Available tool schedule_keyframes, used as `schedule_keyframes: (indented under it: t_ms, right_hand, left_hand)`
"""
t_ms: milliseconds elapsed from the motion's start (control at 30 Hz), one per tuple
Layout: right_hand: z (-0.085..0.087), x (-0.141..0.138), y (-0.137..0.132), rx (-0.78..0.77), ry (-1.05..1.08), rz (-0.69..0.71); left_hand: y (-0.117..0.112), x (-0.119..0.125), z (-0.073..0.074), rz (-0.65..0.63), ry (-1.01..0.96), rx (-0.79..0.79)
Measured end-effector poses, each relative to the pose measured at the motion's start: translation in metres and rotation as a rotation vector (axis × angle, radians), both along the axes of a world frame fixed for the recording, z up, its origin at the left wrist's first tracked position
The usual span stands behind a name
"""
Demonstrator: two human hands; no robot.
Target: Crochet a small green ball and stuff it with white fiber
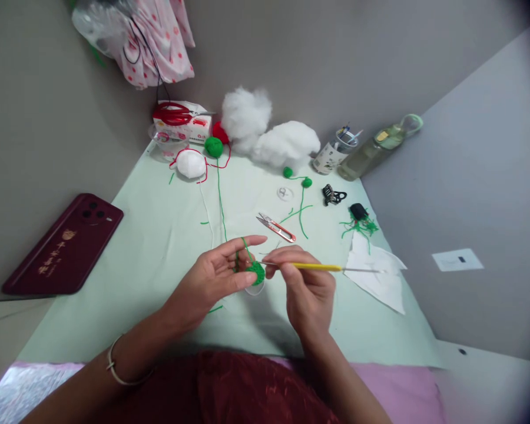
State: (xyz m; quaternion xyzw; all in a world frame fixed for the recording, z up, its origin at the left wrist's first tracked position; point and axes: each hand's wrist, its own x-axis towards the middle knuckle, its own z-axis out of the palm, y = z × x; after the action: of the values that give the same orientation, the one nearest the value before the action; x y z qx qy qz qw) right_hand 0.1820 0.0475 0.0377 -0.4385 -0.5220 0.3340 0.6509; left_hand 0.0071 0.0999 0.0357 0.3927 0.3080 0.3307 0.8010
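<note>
My left hand (pixel 221 274) pinches a small green crochet piece (pixel 257 272) between thumb and fingers, with green yarn (pixel 221 200) looped over the raised index finger. The yarn runs back to a green yarn ball (pixel 214 146) at the far side of the table. My right hand (pixel 302 285) grips a yellow-handled crochet hook (pixel 322 267), its tip at the green piece. Both hands hover over the pale green table (pixel 159 247).
Thread snips (pixel 276 228) lie just beyond the hands. White stuffing (pixel 269 132), a red yarn ball (pixel 221 131), red scissors on a box (pixel 176 115), a pen cup (pixel 335 152) and a bottle (pixel 375 147) stand at the back. A dark red phone (pixel 64 244) leans left; white paper (pixel 380 277) lies right.
</note>
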Motion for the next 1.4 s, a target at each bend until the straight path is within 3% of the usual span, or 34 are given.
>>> schedule_keyframes:
  t_ms: [133,233,333,433,533,600,700,833,1000,1267,1400]
  right_hand:
    - [-0.002,-0.007,0.001,0.031,-0.183,-0.061]
    - [-0.006,-0.012,-0.003,0.165,-0.494,-0.215]
    - [-0.009,-0.013,-0.005,0.27,-0.674,-0.275]
    - [-0.007,-0.008,-0.002,0.193,-0.442,-0.224]
    - [-0.005,-0.004,0.004,0.027,-0.091,-0.132]
    - [-0.007,-0.004,0.007,-0.049,0.035,-0.041]
    - [-0.01,-0.009,0.009,-0.08,0.025,-0.037]
    - [-0.011,-0.013,0.007,0.051,-0.192,-0.128]
    - [-0.008,0.006,0.018,0.19,-0.407,-0.394]
    - [0.009,0.082,0.05,0.185,-0.317,-0.767]
    - [0.01,0.105,0.058,0.137,-0.247,-0.897]
  left_hand:
    - [-0.004,0.007,-0.003,0.086,0.026,0.029]
    - [-0.005,0.011,-0.003,0.151,-0.005,-0.003]
    - [-0.003,0.012,-0.003,0.065,-0.093,-0.173]
    - [0.002,0.009,-0.004,-0.006,-0.168,-0.289]
    - [0.004,0.008,-0.005,0.033,-0.148,-0.222]
    - [0.002,0.009,-0.005,0.042,-0.1,-0.136]
    - [-0.001,0.011,-0.004,0.073,-0.046,-0.026]
    - [-0.002,0.011,-0.004,0.098,0.008,0.021]
    - [-0.006,0.011,-0.006,-0.139,0.004,-0.043]
    - [-0.006,-0.005,-0.017,-0.466,0.08,-0.029]
    - [-0.006,-0.015,-0.025,-0.49,0.102,-0.027]
